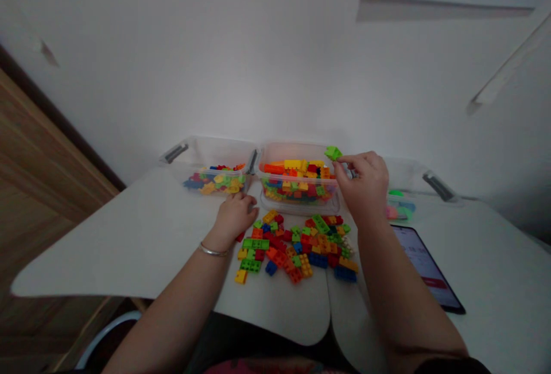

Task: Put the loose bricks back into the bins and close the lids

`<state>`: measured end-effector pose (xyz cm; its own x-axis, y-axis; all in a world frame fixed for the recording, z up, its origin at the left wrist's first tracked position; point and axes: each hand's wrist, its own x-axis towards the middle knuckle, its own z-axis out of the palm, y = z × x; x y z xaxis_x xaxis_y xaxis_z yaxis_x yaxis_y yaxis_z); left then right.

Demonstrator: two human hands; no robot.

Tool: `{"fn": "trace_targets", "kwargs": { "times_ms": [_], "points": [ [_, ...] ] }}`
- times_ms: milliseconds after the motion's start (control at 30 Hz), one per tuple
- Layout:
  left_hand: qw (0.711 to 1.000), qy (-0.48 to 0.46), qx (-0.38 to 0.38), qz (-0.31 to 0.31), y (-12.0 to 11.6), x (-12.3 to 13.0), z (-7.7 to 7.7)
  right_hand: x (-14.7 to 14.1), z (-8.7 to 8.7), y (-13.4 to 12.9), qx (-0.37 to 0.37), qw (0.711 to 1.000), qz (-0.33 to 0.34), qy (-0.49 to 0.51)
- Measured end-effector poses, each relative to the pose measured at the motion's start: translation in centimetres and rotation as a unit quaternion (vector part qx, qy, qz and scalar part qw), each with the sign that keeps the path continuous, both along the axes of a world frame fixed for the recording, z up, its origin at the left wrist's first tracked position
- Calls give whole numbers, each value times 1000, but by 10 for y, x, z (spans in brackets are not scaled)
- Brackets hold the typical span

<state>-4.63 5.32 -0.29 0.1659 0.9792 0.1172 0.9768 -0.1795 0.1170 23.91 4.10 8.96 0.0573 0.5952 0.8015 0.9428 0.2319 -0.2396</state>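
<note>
The fingers [344, 162] of the right hand [364, 187] are pinched together on a lime-green plastic brick [333, 153], lifting it just above the back right corner of the middle clear bin [299, 207]. From here the brick looks light and stiff, a moulded piece that shouldn't bend or crush. Its smooth plastic could slip from a loose pinch, so opposite sides look like the surest place to take hold.

The left hand [235, 217] is lower, with its fingers [252, 212] curled close together and reaching down just off the front left corner of that bin. Whether they are closed on anything I can't tell, because the hand hides what lies beneath it. A thin metal bangle [213, 250] circles the left wrist, and a red brick [240, 237] pokes out beside the hand.

Directly in front of the bin, a loose pile of bricks [297, 248] in red, blue, yellow, orange and green is spread over the white surface [107, 248]. The bin itself is packed with similar bricks [297, 182]. Just to its left sits a second clear bin [213, 182], holding a shallower mix of bricks [213, 182]. To its right is a small container [398, 207] with pink and green pieces, and farther toward the front right lies a dark-framed tablet [424, 265].
</note>
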Motion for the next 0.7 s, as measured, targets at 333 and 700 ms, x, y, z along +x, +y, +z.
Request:
{"fn": "trace_targets", "kwargs": {
  "times_ms": [333, 700],
  "points": [
    [1000, 1, -8, 6, -1, 0, 1, 0, -10, 13, -142, 990, -20, 3],
    [1000, -4, -1, 7, -3, 2, 2, 1, -2, 8, -128, 992, 24, -4]
  ]
}}
